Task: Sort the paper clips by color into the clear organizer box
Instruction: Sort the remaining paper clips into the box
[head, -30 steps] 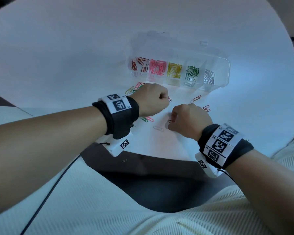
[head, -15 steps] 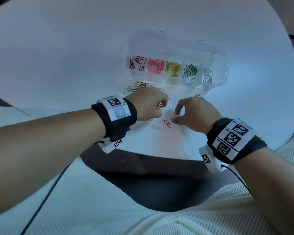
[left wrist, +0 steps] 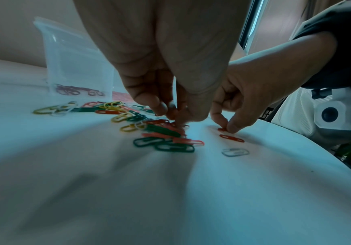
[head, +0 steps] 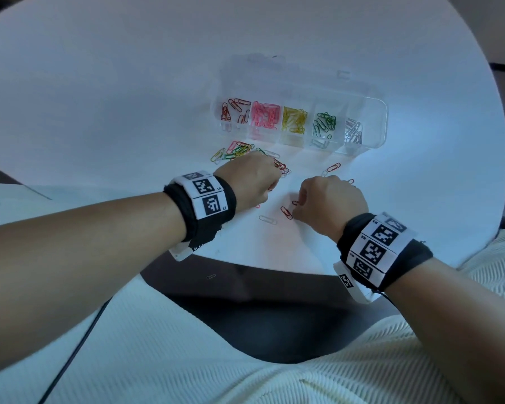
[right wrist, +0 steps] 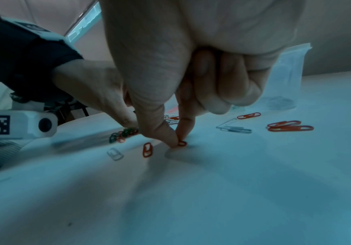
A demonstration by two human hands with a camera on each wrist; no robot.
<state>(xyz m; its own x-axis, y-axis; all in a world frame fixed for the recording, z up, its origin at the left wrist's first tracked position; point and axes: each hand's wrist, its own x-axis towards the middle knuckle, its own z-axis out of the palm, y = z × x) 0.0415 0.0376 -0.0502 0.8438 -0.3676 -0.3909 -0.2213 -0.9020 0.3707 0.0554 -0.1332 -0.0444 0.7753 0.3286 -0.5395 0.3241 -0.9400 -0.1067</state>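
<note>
**Both hands down among the loose clips**

Your right hand [right wrist: 183, 86] pinches a red clip [right wrist: 182, 143] against the table [head: 129, 97] between thumb and forefinger, other fingers curled in. Your left hand [left wrist: 166, 69] has its fingertips bunched in the mixed pile [left wrist: 160, 131], apparently on a red clip, though blur hides it. The organizer box [head: 373, 123] sits just beyond, clips sorted by colour.

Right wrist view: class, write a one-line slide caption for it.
Right hand pinches a red paper clip on the white table; another red clip and a clear clip lie beside it.
</note>
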